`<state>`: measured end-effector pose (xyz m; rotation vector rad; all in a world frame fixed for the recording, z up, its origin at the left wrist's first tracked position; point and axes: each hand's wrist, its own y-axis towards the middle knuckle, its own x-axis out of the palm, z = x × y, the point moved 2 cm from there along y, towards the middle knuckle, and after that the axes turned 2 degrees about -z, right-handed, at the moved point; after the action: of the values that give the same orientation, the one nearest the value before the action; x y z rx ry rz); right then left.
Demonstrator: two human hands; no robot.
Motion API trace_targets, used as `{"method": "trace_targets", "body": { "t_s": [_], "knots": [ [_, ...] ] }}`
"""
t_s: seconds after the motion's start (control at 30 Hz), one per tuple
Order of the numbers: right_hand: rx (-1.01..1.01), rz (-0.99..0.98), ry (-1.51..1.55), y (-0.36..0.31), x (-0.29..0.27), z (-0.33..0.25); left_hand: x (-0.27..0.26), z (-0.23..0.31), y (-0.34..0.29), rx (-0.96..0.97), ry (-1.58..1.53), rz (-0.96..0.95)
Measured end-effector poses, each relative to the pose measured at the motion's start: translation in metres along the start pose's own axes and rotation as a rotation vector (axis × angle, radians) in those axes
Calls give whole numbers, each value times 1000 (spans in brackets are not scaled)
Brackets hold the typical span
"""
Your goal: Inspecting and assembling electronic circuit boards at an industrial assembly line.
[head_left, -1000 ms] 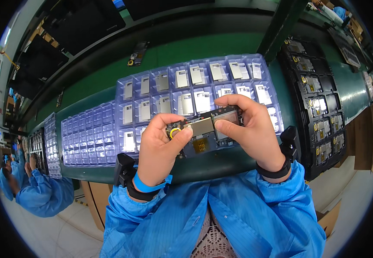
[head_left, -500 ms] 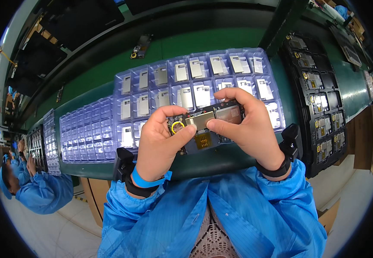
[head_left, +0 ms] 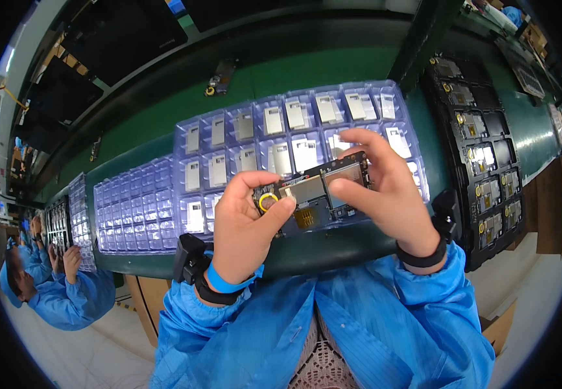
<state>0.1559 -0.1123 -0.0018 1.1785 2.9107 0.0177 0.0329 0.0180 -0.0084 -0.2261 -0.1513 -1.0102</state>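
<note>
1. Your dark rectangular circuit board is held up, tilted, over the near edge of the compartmented clear plastic tray. It bears a flat silver metal cover, a yellow-rimmed round disc and a gold-coloured patch.
2. Your left hand pinches the board's left end, thumb on the cover's left part.
3. Your right hand has its grip spread, thumb and forefinger apart at the board's right end; whether the thumb touches, you cannot tell.
4. Half a second ago that thumb lay on the cover's right end; now it has shifted right, baring that end. The left grip seems to bear most of the holding.
5. Beyond, silver metal pieces fill the tray's compartments; right of it, on the green surface, stands a black moulded tray.
</note>
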Motion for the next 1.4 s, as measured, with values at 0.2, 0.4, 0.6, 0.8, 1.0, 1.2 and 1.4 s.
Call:
{"method": "trace_targets", "body": {
  "t_s": [0.2, 0.4, 0.6, 0.8, 1.0, 1.2, 1.4],
  "knots": [
    [148, 1, 187, -11, -22, 5, 2, 4, 0, 112, -16, -25],
    [33, 47, 227, -27, -24, -5, 12, 8, -3, 163, 103, -13],
    [-69, 458, 137, -64, -101, -43, 17, 54, 10, 88, 89, -69],
    [-173, 819, -146, -69, -261, -84, -138, 120, 61, 260, 314, 253],
    [154, 1254, -447, -77, -423, -23, -221, 89, 207, -39, 340, 250],
    [370, 1244, -517, -72, -506, 67, -216, 2, 291, -341, 807, 161],
    [469, 1188, -322, -64, -497, 79, -205, -40, 335, -152, 1214, 171]
  ]
}}
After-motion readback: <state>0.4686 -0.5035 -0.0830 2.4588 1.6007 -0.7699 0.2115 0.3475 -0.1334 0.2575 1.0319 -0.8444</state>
